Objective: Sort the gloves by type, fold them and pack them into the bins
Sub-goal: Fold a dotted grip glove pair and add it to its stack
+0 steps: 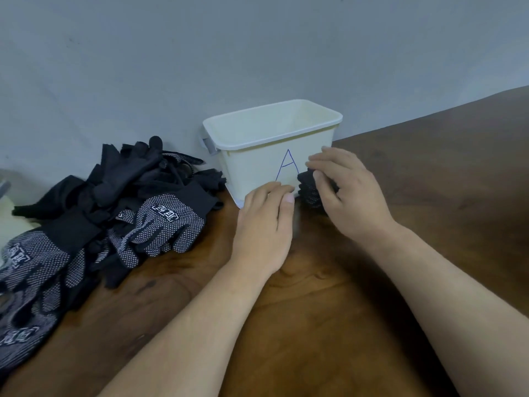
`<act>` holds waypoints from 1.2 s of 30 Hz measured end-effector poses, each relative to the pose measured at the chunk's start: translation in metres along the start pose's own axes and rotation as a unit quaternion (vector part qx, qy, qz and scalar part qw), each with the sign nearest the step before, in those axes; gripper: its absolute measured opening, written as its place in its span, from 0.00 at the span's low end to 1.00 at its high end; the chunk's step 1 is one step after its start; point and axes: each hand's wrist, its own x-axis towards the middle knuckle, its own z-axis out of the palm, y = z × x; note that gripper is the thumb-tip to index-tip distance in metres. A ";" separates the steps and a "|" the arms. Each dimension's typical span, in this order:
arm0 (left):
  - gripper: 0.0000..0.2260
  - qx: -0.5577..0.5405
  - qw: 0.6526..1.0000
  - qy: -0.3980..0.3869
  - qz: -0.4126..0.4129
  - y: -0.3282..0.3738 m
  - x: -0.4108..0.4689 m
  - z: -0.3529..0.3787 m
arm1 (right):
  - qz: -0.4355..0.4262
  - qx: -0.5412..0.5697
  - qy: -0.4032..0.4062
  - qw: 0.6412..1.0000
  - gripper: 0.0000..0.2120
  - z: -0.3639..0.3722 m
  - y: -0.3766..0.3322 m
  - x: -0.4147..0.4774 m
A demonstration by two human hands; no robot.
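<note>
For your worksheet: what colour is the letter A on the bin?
Blue letter A on the white bin; head view.

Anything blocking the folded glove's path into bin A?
Only the bin's own front wall: the right hand holds the folded glove low in front of it, below the rim. It must lift over; nothing visible covers the opening.

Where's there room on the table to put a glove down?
The table is bare right of the bin and right hand, up to the wall. More lies between the forearms. The left is crowded with the glove pile.

Bare forearms (200,325), left grip (263,224) and right grip (349,193) (thumbnail (289,198) short).
</note>
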 end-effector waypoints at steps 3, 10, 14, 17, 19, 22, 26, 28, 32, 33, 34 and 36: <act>0.21 0.069 0.997 0.013 0.032 -0.017 -0.033 -0.041 | 0.008 0.027 -0.024 0.999 0.13 0.009 -0.022 -0.010; 0.20 0.123 0.992 0.018 0.005 -0.059 -0.111 -0.140 | -0.017 0.085 -0.096 0.992 0.14 0.048 -0.102 -0.038; 0.19 0.152 0.988 0.021 -0.008 -0.083 -0.149 -0.189 | -0.044 0.091 -0.139 0.985 0.15 0.071 -0.131 -0.043; 0.19 0.165 0.986 0.019 -0.024 -0.102 -0.169 -0.214 | -0.051 0.087 -0.153 0.983 0.17 0.091 -0.145 -0.041; 0.19 0.167 0.984 0.027 -0.046 -0.111 -0.174 -0.222 | -0.044 0.073 -0.154 0.984 0.23 0.107 -0.153 -0.036; 0.20 0.146 0.986 0.034 -0.078 -0.117 -0.171 -0.223 | -0.046 0.011 -0.131 0.990 0.33 0.128 -0.156 -0.021; 0.20 0.124 0.988 0.014 -0.089 -0.122 -0.170 -0.218 | -0.030 -0.037 -0.112 0.993 0.25 0.140 -0.142 -0.007; 0.18 0.117 0.988 0.012 -0.097 -0.124 -0.170 -0.217 | -0.037 -0.034 -0.103 0.993 0.16 0.144 -0.134 -0.010; 0.17 0.118 0.988 0.003 -0.104 -0.123 -0.169 -0.217 | -0.051 -0.011 -0.068 0.996 0.08 0.143 -0.133 -0.011; 0.17 0.121 0.987 0.000 -0.105 -0.123 -0.170 -0.217 | -0.053 -0.005 -0.068 0.996 0.08 0.140 -0.135 -0.012; 0.17 0.121 0.987 -0.001 -0.105 -0.123 -0.170 -0.217 | -0.061 -0.002 -0.071 0.996 0.08 0.137 -0.137 -0.013; 0.16 0.116 0.987 0.003 -0.108 -0.124 -0.169 -0.217 | -0.084 -0.003 -0.077 0.993 0.06 0.126 -0.142 -0.018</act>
